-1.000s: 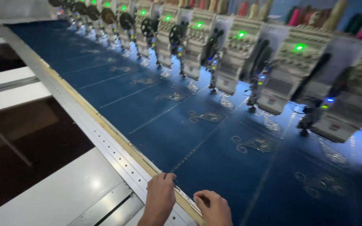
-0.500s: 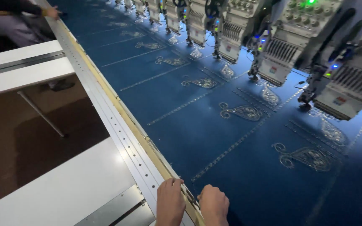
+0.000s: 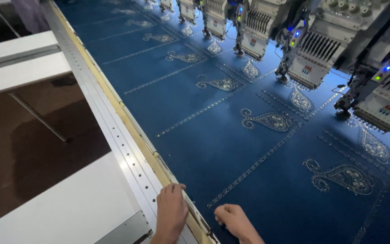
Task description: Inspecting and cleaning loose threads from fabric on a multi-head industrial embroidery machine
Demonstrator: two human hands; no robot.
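A long sheet of dark blue fabric with silver paisley embroidery lies stretched flat under a row of embroidery machine heads. Along its near edge runs a tan clamp strip beside a white perforated frame rail. My left hand rests flat on the rail and strip at the bottom, fingers slightly apart, holding nothing. My right hand presses on the blue fabric just inside the strip, fingers curled under.
White table panels lie to the left of the rail, with a gap showing brown floor and a thin metal brace. More white panels stand farther back left. Machine heads overhang the fabric's right side.
The view has tilted down and closer to the fabric. Both hands stay at the frame edge; my right hand has shifted a little onto the fabric.
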